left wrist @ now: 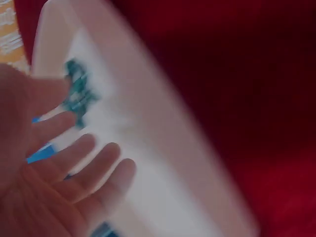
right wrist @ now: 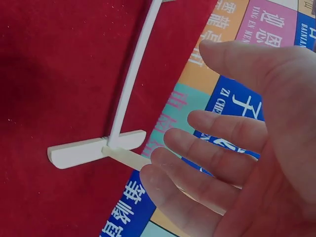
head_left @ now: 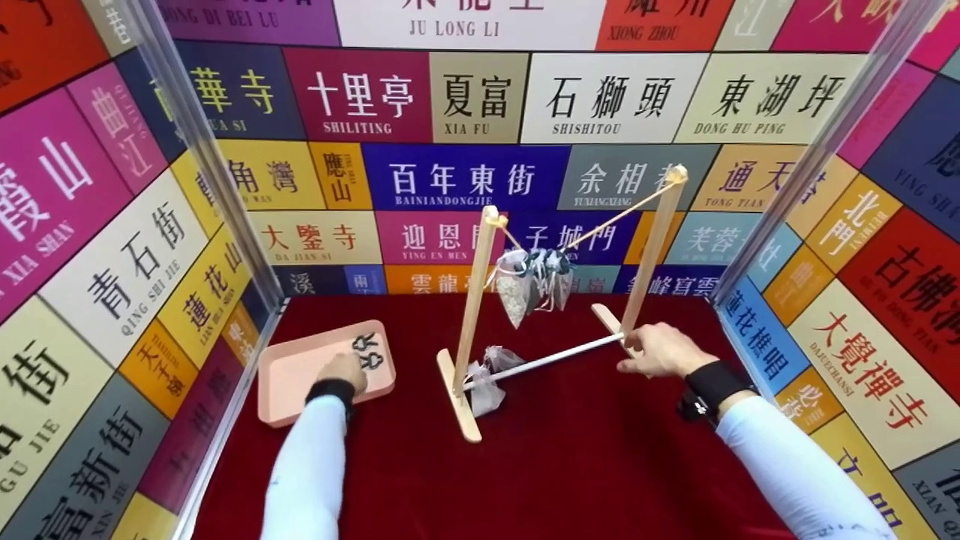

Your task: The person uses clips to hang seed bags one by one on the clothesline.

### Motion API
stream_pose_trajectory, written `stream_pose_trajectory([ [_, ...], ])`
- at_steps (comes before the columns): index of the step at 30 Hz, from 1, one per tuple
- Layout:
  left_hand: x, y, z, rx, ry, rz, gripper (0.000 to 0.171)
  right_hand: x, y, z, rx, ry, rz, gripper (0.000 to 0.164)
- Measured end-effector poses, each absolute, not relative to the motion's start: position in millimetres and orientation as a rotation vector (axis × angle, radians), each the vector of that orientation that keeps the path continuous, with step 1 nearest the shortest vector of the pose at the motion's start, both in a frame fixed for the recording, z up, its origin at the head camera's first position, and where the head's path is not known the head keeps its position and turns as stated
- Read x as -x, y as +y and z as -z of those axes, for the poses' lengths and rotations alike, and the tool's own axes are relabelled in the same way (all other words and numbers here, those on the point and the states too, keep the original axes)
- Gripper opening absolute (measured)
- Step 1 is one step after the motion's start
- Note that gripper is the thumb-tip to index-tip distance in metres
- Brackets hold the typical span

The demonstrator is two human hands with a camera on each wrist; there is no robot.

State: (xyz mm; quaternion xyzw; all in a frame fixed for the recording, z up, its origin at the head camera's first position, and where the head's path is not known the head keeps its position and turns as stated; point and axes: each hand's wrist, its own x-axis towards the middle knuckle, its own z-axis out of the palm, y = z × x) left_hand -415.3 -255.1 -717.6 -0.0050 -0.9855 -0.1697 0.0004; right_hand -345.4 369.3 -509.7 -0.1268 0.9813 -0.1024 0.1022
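My left hand [head_left: 343, 371] hovers over a shallow pink tray [head_left: 292, 367], its fingers slightly bent with nothing between them in the left wrist view. Just past its thumb, at the tray's right end, lie small dark green looped pieces [head_left: 372, 361]. My right hand [head_left: 664, 351] is beside the right post [head_left: 651, 255] of a wooden stand, fingers spread and loosely bent. Across the post tops a cord [head_left: 616, 219] sags under several small drawstring sachets [head_left: 516, 296], pale filling showing in one. A white rod [head_left: 559, 356] joins the stand's feet [head_left: 463, 409].
More pale gauzy sachets [head_left: 487, 386] lie on the dark red cloth [head_left: 570, 465] by the left post [head_left: 476, 300]. Panels printed with coloured place names [head_left: 465, 176] enclose the table at the back and sides, with clear upright edges [head_left: 225, 172] at the corners.
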Motion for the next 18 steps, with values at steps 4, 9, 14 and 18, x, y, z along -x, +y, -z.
stream_pose_trajectory([
  [4, 403, -238, 725, -0.020, -3.108, 0.660, 0.037, 343, 363, 513, 0.423, 2.885, 0.282, 0.051],
  [9, 398, -232, 735, 0.084, -3.165, 0.683, 0.039, 340, 359, 517, 0.437, 2.868, 0.334, 0.046],
  [14, 393, -223, 710, -0.074, -3.196, 0.543, 0.030, 336, 361, 521, 0.457, 2.854, 0.365, 0.044],
  [18, 374, -212, 675, -0.224, -3.196, 0.536, 0.030, 333, 363, 524, 0.468, 2.841, 0.378, 0.044],
])
